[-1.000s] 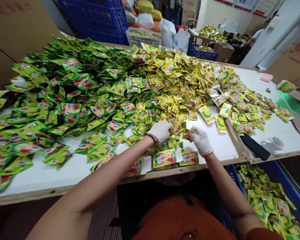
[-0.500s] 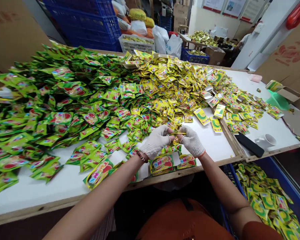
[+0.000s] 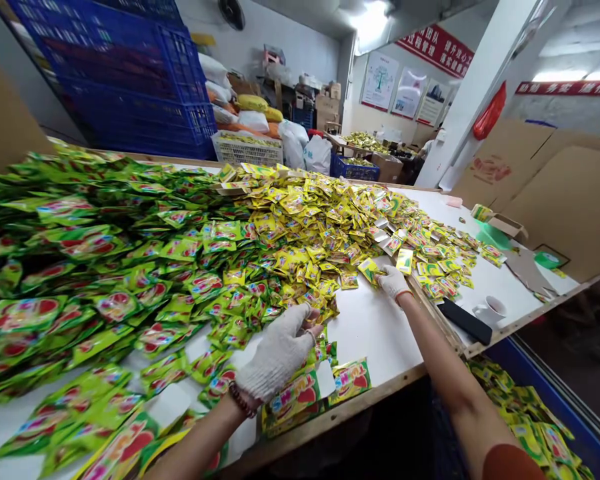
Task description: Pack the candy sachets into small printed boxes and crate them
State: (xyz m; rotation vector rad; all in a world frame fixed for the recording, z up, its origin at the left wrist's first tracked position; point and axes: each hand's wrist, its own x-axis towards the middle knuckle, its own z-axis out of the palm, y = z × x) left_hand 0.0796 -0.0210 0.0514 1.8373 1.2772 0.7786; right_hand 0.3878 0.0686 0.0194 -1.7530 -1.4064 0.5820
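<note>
My right hand [image 3: 394, 281], in a white knitted glove, reaches out to the right. Its curled fingers are on the near end of a small flat yellow-and-green box [image 3: 368, 269]. My left hand [image 3: 280, 347], gloved too, hovers above the near edge of the packet pile. Its fingers are loosely bent and apart, and nothing shows between them. Close below it lie printed flat boxes [image 3: 295, 400] with watermelon pictures, one with a raised white flap. Green packets [image 3: 115, 303] heap up on the left, and small yellow packets [image 3: 305, 213] in the middle.
A wooden strip [image 3: 430, 313] divides the white table [image 3: 357, 327]. Beyond it lie a black phone-like slab [image 3: 465, 320] and a white cup [image 3: 491, 310]. A blue crate [image 3: 570, 407] of yellow packets stands below the right edge. Stacked blue crates [image 3: 125, 80] rise behind.
My hands held a thin yellow piece together; now they are apart. My right hand has moved right to the small box, and my left is empty. The view has tilted up.
</note>
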